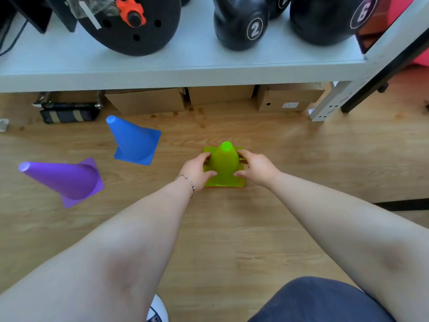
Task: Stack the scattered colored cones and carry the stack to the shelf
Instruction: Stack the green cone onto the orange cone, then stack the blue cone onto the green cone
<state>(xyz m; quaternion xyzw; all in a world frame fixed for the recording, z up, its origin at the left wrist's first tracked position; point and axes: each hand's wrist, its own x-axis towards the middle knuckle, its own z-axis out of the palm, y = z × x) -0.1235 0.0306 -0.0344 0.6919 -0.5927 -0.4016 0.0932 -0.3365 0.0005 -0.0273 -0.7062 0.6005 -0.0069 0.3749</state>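
So both hands are on the green cone (224, 165), which stands upright on the wooden floor (301, 159) pretty much dead centre in front of the person. The left hand (197, 169) cups its left side and the right hand (254, 168) cups the right, fingers (241, 155) of each curled around the cone body and thumbs pressed on the near side, so it's a proper two-handed hold. There's a thin orange edge peeking out under the green base at the near side, looks like another cone underneath, though I can't really tell how much of one. The blue cone (134, 140) stands off to the left, nearer the shelf, and the purple cone (67, 180) is further left again, well apart from the green one. The grey shelf (162, 68) runs across the top with kettlebells (241, 26) and a weight plate (130, 24) on it, and cardboard boxes (148, 101) tucked below. A bracelet (189, 182) sits on the left wrist.
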